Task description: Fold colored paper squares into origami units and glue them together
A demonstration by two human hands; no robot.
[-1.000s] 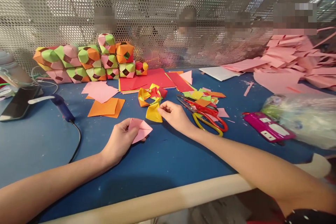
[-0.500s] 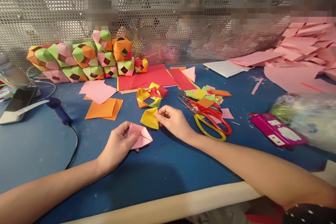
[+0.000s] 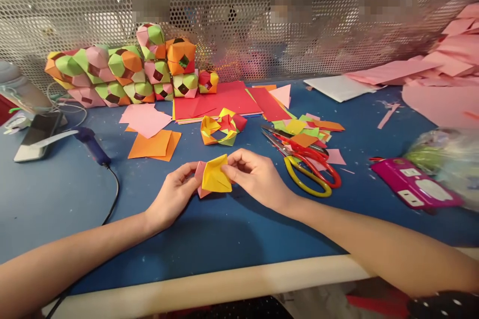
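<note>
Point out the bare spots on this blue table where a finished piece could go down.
Bare: the near strip of table between the forearms, and the left patch between the cord, the phone and the front edge. Crowded: behind the hands, with orange squares, the folded ring, scissors and scraps; the pink case fills the right.

Bright, even overhead light, soft shadows under the forearms, wide-angle bending at the edges, right side slightly blurred.
</note>
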